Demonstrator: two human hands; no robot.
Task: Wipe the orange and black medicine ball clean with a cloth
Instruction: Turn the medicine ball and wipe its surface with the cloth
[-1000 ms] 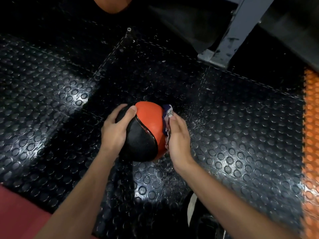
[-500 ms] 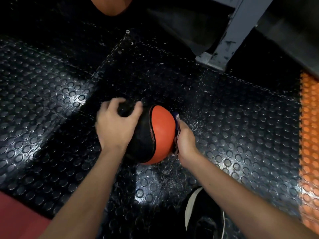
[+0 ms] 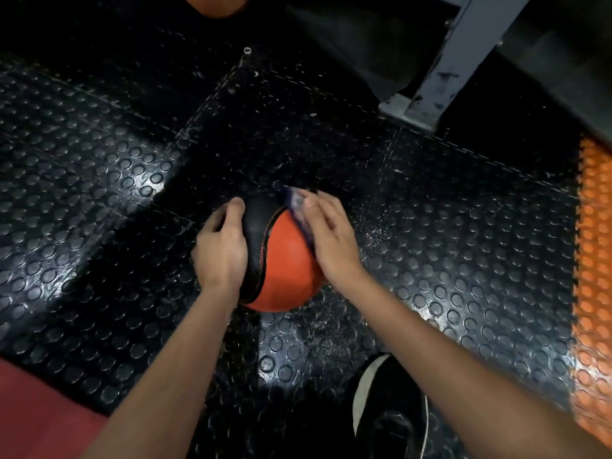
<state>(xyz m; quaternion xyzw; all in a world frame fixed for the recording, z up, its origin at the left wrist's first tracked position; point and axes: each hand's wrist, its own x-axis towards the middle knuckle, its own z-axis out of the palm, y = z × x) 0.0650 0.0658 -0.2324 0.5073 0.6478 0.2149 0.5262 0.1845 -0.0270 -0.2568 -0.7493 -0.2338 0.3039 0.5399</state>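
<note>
Medicine ball [image 3: 284,256], orange and black: sat on studded black floor mat [image 3: 447,260]. Left hand [image 3: 221,250] cupped its black side, fingers curled. Right hand [image 3: 331,240] pressed cloth [image 3: 295,202] flat against its upper right.

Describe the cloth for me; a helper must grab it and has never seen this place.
On the black studded floor, find the orange and black ball held between two hands. The cloth lies under the right hand, pressed on the ball's upper right. It is the only pale, purple-edged thing there, peeking out past the fingers.
</note>
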